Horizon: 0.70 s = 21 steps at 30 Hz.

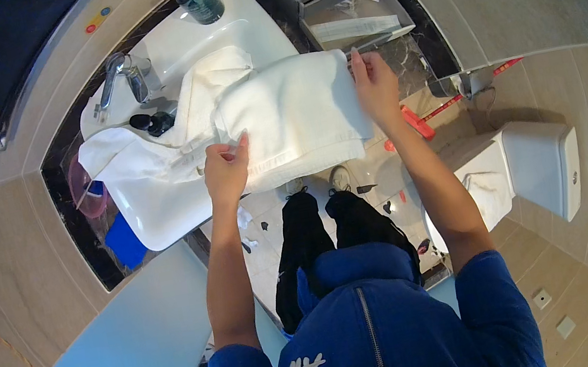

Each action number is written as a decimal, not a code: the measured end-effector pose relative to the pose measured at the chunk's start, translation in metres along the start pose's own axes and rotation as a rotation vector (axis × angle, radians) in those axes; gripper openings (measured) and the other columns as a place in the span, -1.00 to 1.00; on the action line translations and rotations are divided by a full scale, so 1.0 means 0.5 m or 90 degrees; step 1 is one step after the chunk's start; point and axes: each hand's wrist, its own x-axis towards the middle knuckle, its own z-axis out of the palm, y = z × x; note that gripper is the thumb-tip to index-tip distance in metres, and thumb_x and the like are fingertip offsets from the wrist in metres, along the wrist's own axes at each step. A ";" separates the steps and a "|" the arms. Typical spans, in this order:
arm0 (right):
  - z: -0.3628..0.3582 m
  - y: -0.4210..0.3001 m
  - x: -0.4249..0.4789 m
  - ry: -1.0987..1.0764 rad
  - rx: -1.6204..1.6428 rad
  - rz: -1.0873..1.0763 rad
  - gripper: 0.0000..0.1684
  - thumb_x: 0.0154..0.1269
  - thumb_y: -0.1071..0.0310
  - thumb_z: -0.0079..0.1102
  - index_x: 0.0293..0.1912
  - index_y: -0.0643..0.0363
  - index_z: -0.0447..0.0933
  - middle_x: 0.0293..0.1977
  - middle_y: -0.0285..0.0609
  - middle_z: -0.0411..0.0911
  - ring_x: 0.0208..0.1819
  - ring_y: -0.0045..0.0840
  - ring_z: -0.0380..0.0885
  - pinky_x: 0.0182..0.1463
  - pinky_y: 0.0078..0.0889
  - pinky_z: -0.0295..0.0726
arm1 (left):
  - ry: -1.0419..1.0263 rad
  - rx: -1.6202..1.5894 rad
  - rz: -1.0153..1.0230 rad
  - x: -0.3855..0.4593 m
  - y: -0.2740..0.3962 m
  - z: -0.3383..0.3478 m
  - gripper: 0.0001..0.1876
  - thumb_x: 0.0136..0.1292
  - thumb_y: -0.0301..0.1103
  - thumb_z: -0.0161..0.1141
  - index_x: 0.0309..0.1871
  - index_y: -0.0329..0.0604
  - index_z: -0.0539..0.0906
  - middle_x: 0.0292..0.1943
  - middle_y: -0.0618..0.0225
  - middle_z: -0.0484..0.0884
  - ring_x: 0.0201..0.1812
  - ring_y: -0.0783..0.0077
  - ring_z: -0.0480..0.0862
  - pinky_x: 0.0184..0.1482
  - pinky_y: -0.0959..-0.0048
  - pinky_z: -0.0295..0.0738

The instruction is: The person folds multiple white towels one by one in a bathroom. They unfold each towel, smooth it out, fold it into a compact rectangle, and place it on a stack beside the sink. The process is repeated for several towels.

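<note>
A folded white towel [290, 110] is spread between my hands over the front edge of the white washbasin [145, 224]. My left hand [227, 174] grips its left side, thumb on top. At its right edge, my right hand [375, 83] pinches the cloth near the upper corner. More crumpled white towelling [132, 153] lies across the basin to the left, partly under the folded one; whether it is a separate piece I cannot tell. Beside this cloth a small dark bottle [159, 123] lies in the basin, partly covered.
A chrome faucet [125, 77] and a dark pump bottle [200, 2] stand at the basin's back. Right of it sits an opened grey box [359, 18]. A white toilet [537, 158] with cloth on it stands right. Small dark scraps [367, 189] and a red-headed tool [418, 122] are lower down.
</note>
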 end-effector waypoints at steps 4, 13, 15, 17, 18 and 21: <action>0.020 0.017 0.053 -0.123 -0.046 0.305 -0.29 0.11 -0.21 0.12 -0.16 0.36 0.52 -0.30 0.11 0.56 -0.20 -0.27 0.55 -0.08 -0.36 0.46 | -0.139 -0.010 -0.149 -0.009 0.050 -0.023 -0.37 -0.05 0.25 0.24 -0.46 -0.29 0.46 -0.57 0.22 0.56 -0.46 0.32 0.58 -0.35 0.43 0.45; 0.016 0.054 -0.024 -0.290 0.094 0.219 -0.22 0.08 -0.24 0.15 -0.07 0.37 0.44 -0.24 0.06 0.55 -0.19 -0.39 0.55 -0.07 -0.45 0.47 | -0.150 -0.081 -0.054 0.004 -0.004 -0.010 -0.47 0.01 0.11 0.28 -0.48 -0.26 0.42 -0.61 0.30 0.45 -0.52 0.44 0.48 -0.43 0.45 0.37; 0.011 0.066 -0.023 -0.291 0.160 0.205 -0.27 0.07 -0.17 0.21 -0.10 0.35 0.40 -0.29 -0.01 0.54 -0.25 -0.47 0.53 -0.14 -0.50 0.48 | -0.137 -0.245 -0.077 -0.003 0.002 -0.015 -0.53 0.04 0.00 0.31 -0.45 -0.25 0.38 -0.59 0.34 0.44 -0.53 0.52 0.43 -0.46 0.49 0.34; 0.004 0.051 -0.022 -0.286 0.260 0.218 -0.33 0.05 -0.08 0.29 -0.14 0.33 0.36 -0.36 -0.10 0.52 -0.33 -0.55 0.50 -0.22 -0.55 0.48 | -0.155 -0.440 -0.132 -0.020 0.029 -0.046 -0.56 0.04 -0.12 0.35 -0.41 -0.23 0.33 -0.56 0.36 0.43 -0.53 0.59 0.38 -0.48 0.53 0.31; 0.009 0.064 -0.039 -0.264 0.251 0.215 -0.37 0.05 -0.04 0.31 -0.16 0.32 0.35 -0.39 -0.13 0.51 -0.36 -0.58 0.48 -0.25 -0.58 0.47 | -0.112 -0.410 -0.096 -0.028 0.027 -0.044 -0.54 -0.01 -0.19 0.40 -0.40 -0.20 0.28 -0.58 0.42 0.39 -0.54 0.63 0.36 -0.53 0.57 0.27; 0.022 0.096 -0.068 -0.195 0.181 0.183 -0.45 0.06 0.06 0.34 -0.21 0.30 0.34 -0.46 -0.21 0.47 -0.43 -0.63 0.42 -0.33 -0.63 0.44 | 0.021 -0.193 0.008 -0.031 -0.086 0.026 -0.53 0.01 -0.17 0.39 -0.39 -0.20 0.27 -0.62 0.46 0.35 -0.58 0.61 0.37 -0.56 0.58 0.27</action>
